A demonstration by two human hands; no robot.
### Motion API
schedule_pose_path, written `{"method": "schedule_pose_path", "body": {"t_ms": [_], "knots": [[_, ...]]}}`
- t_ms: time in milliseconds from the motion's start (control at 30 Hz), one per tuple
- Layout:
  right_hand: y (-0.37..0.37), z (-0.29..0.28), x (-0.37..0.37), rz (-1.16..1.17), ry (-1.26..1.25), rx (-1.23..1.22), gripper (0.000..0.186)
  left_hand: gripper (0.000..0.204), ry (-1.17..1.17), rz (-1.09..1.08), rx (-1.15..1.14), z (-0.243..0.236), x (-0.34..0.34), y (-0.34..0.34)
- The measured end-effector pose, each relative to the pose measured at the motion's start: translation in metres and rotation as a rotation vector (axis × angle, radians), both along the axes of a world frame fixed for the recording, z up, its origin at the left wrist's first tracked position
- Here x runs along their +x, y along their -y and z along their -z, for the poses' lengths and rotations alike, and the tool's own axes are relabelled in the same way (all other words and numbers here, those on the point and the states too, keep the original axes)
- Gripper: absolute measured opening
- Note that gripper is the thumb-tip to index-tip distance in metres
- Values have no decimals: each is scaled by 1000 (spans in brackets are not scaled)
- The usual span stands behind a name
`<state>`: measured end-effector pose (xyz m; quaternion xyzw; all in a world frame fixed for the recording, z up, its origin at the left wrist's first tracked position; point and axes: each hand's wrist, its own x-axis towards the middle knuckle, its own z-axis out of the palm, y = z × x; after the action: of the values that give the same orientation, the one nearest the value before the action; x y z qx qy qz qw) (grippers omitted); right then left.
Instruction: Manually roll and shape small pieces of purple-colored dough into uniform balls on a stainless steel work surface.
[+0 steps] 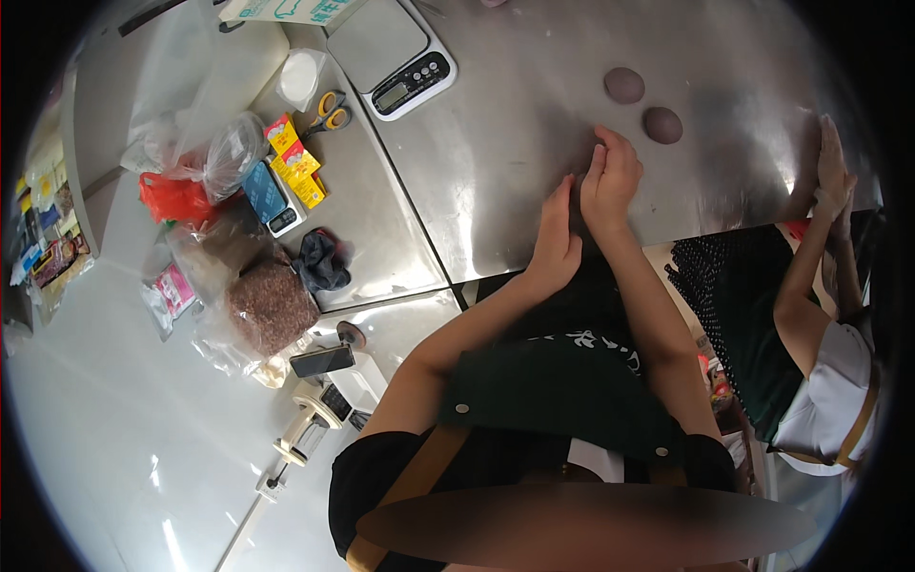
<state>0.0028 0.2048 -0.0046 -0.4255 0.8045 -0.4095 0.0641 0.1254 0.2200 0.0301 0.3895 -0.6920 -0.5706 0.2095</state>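
My left hand (556, 235) is near the front edge of the steel worktop (505, 105), its fingers stretched out and close together. A little higher and to the right, my right hand (610, 181) is cupped, palm turned toward the left one, fingers loosely bent. The two hands are apart, and I see nothing held in either, though the right palm is mostly hidden. Beyond them lie two smooth purple-brown balls (624, 85), one slightly nearer me than the other. A digital scale (377, 47) stands at the back left.
On the left lie scissors (332, 112), yellow packets (297, 160), a small scale (272, 198), a red bag (173, 197), a dark cloth (322, 258), a bag of brown granules (272, 305) and a phone (322, 360). At right, a co-worker's hands (831, 162) are at the worktop.
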Motion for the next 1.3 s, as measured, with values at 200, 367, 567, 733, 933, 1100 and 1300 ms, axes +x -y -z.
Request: {"method": "schedule_pose_path", "body": {"t_ms": [200,367,567,733,933,1100,1300], "knots": [[-20,20,-5,15,-155,31,27,75,-9,-35,0,13,-2,4],[-11,13,-5,17,-136,10,26,75,-83,13,148,15,-5,8],[25,3,-16,-59,-132,-146,21,77,-146,-99,105,21,-11,30],[29,5,-1,-1,-46,-77,19,78,-189,-135,83,29,-4,16],[13,24,-1,40,-198,60,21,77,-119,-110,46,21,-3,22],[19,9,0,56,-94,26,22,75,-39,-57,50,18,-4,23],[0,20,-2,66,-113,24,21,76,-61,-85,-66,9,-2,0]]}}
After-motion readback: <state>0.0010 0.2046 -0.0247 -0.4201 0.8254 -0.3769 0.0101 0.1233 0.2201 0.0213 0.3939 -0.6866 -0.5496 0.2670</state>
